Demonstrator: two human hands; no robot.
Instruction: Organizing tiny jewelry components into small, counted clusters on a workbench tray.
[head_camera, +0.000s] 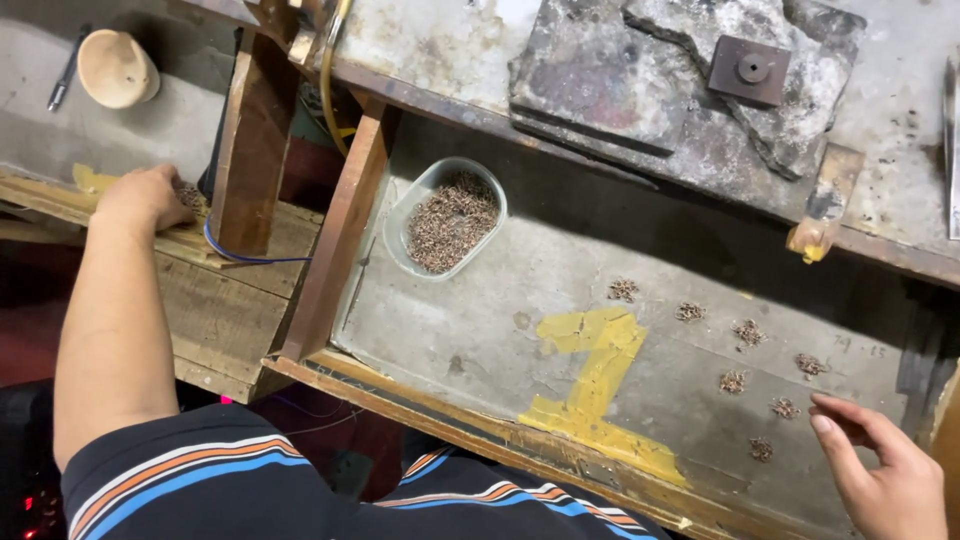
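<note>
My left hand (145, 197) rests on a wooden ledge at the far left, fingers curled over a small heap of brown bits; whether it grips any is hidden. At the lower right, my right hand (885, 470) hovers over the grey bench top (560, 290) with its fingers apart and nothing in them. It is nearest to a small brown pile (762, 449). Several similar little piles (748, 333) dot the surface beside it. A clear oval tub (447, 218) filled with the same brown bits sits at the back left of the bench.
A yellow painted mark (595, 375) lies mid-bench. A raised shelf behind holds a cracked stone slab (690, 70) and a square metal plate (750, 68). A wooden post (250, 140), a blue wire (250, 258) and a round wooden piece (115, 68) are at left.
</note>
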